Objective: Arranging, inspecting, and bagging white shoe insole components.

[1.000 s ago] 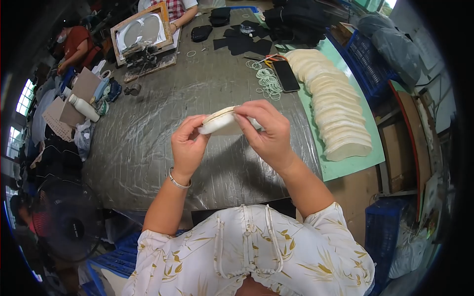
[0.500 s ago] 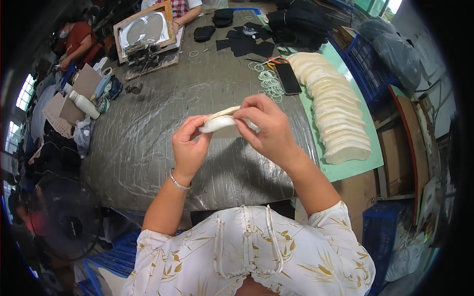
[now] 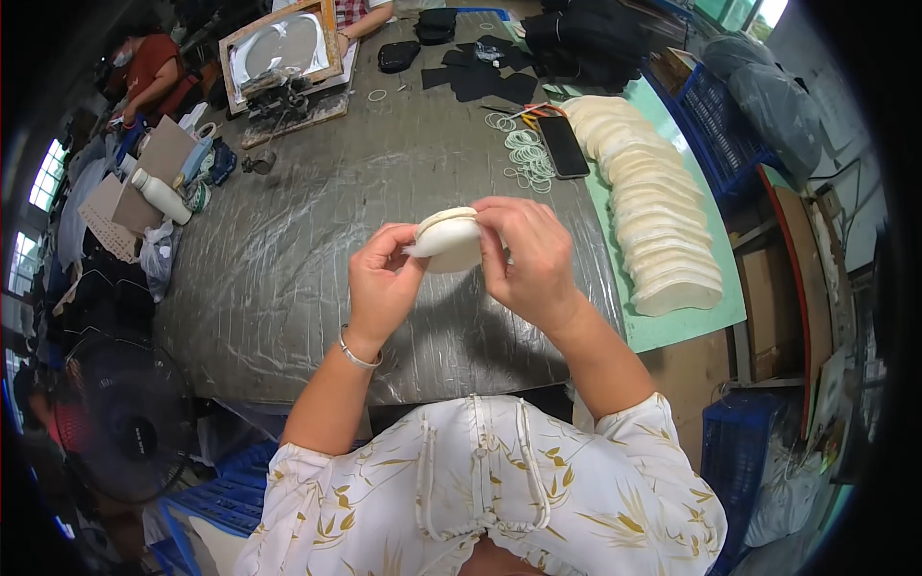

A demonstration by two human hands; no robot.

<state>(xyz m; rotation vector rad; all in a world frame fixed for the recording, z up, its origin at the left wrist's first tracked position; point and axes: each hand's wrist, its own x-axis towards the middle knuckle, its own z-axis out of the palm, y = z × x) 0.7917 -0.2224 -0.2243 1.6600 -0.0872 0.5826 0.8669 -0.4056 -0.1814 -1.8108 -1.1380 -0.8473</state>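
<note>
Above the middle of the table I hold a small bundle of cream and white curved pads (image 3: pixel 449 240), one layered against another. My left hand (image 3: pixel 386 274) pinches its left end, where a bit of white fluffy material shows by the thumb. My right hand (image 3: pixel 530 252) grips the right end between thumb and fingers. A broad, pale round face of the bundle is turned toward me. To the right, a long overlapping row of similar cream pads (image 3: pixel 663 216) lies on a green sheet (image 3: pixel 663 331).
Beside the row lie a black phone (image 3: pixel 563 147), pale green rubber bands (image 3: pixel 528 158) and orange-handled tools (image 3: pixel 538 112). Black fabric pieces (image 3: pixel 475 77) are at the back. Far left stand a wood-framed screen (image 3: pixel 283 53) and a white bottle (image 3: pixel 161 197). Two other people sit beyond.
The bundle has tilted so that more of its round white face shows. Both hands have shifted slightly to the right, still holding it.
</note>
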